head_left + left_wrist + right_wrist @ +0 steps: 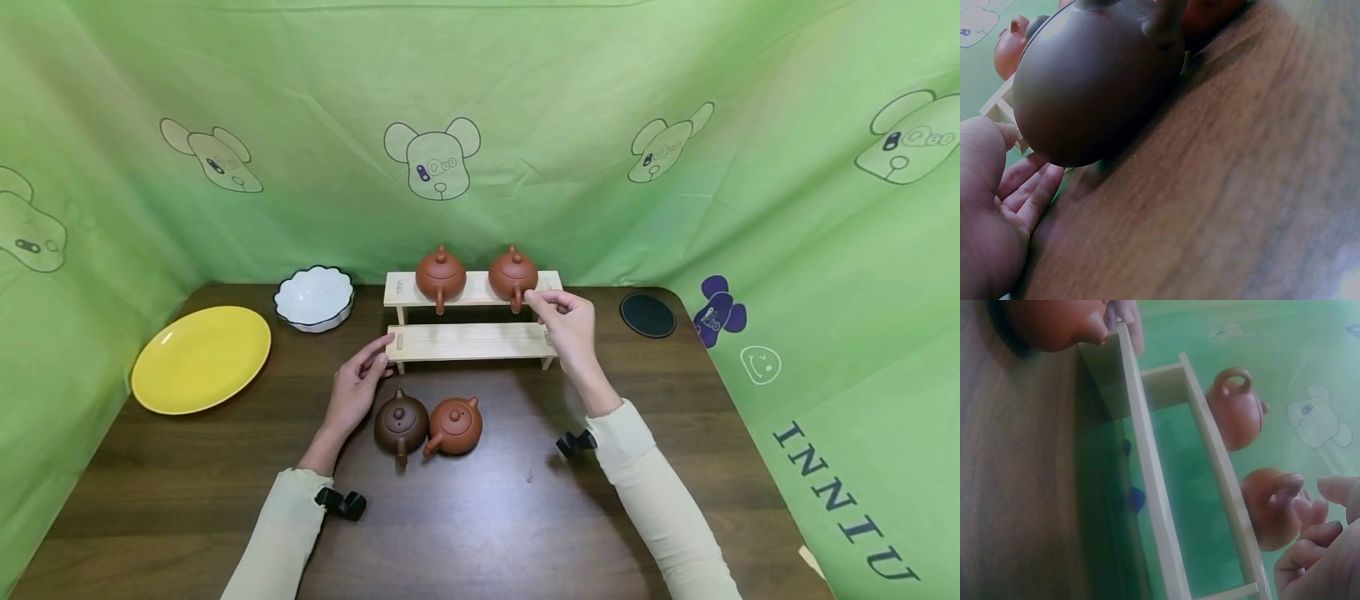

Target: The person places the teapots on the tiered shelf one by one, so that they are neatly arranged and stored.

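In the head view my left hand [357,387] touches the left end of the two-tier wooden rack [468,342] at its lower step, fingers loosely extended. The brown teapot [401,422] stands beside it on the table and fills much of the left wrist view. My right hand [572,327] is at the upper step, thumb and fingertips right at the handle side of the right reddish clay teapot [513,272]. In the right wrist view a gap shows between the thumb [1335,487] and the handle. Another reddish teapot [441,274] sits left of it on the upper step.
A third reddish teapot [456,426] stands on the table close to the brown one. Leftward are a yellow plate [201,360] and a white scalloped bowl [314,297]. A black round coaster [648,316] lies at the right. Green cloth [525,75] surrounds the table.
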### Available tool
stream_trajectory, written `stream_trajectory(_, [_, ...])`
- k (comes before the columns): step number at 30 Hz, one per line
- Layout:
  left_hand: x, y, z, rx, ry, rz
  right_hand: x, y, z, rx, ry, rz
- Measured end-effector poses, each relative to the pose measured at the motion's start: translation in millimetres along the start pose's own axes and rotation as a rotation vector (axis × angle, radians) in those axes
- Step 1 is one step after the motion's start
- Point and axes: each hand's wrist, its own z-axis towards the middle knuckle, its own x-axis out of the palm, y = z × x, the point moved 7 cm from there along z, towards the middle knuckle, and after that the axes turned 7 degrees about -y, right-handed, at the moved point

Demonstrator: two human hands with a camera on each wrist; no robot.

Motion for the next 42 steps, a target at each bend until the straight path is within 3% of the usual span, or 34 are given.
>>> stream_trajectory(6, [1.0,-13.3,-4.0,0.005,-0.003,0.031,-7.2,0.1,-1.3,0.007,-0.019,0.033])
stream_trajectory(13, [-0.1,6.4,0.9,-0.021,0.000,0.028,-15.1,-0.7,-7.3,0.026,-0.024,0.037])
stream_trajectory(18, [0.4,-15.0,-5.6,0.010,0.000,0.049,-18.0,1.0,-15.5,0.027,-0.023,0.045])
stream_trajectory(19, [0.0,-12.7,-4.8,0.017,0.001,0.031,-18.3,1.4,-17.5,0.028,-0.019,0.046])
stream_trajectory(25, [0.0,-10.6,-3.8,0.045,0.008,-0.004,-19.8,-1.6,-33.4,0.057,0.028,0.019])
stream_trajectory(27, [0.7,-17.0,-6.2,0.036,0.002,0.014,-19.6,-3.5,-39.5,0.063,0.051,0.001])
stream_trajectory(31, [0.2,-9.1,-3.6,0.036,0.002,-0.016,-17.8,-8.0,-51.7,0.084,0.095,-0.026])
stream_trajectory(39, [0.3,-11.2,-5.0,0.042,-0.005,-0.010,-9.2,-17.2,-77.1,0.189,0.180,-0.005])
stream_trajectory(42, [2.0,-15.1,-5.3,0.009,0.008,0.019,-4.6,-22.1,-86.3,0.226,0.211,0.016])
